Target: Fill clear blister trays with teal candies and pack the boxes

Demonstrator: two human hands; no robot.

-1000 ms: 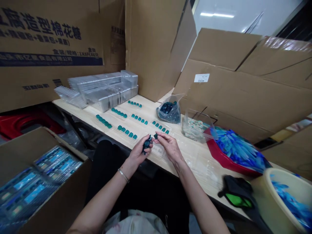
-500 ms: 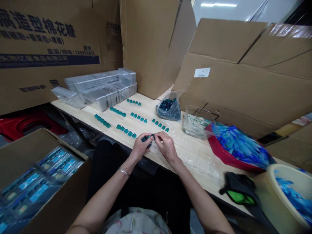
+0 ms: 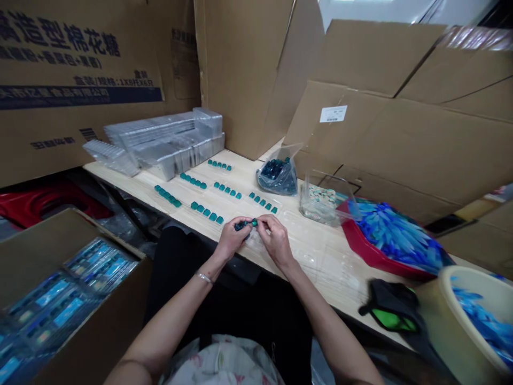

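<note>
Left hand (image 3: 230, 239) clutches a short row of glossy teal cubes (image 3: 244, 226) tight, right hand (image 3: 274, 240) pinching its end narrowly, just above the pale wooden tabletop (image 3: 320, 283)

This is a cramped packing workshop, a corner of a small production floor. The landmark is a light wooden workbench (image 3: 328, 278). Tall cardboard cartons (image 3: 80, 53) stand and lean behind it, hemming it in (the largest carries Chinese print for a marshmallow product and a food company's name). On the bench sit stacked clear plastic trays (image 3: 168, 141), rows of small teal pieces (image 3: 206, 212), and a red tray (image 3: 360, 251) heaped with blue pieces. Left of the bench, an open carton (image 3: 68, 289) holds blue-printed packets; at its near right end, a beige tub (image 3: 452, 321) holds more blue pieces.
</note>
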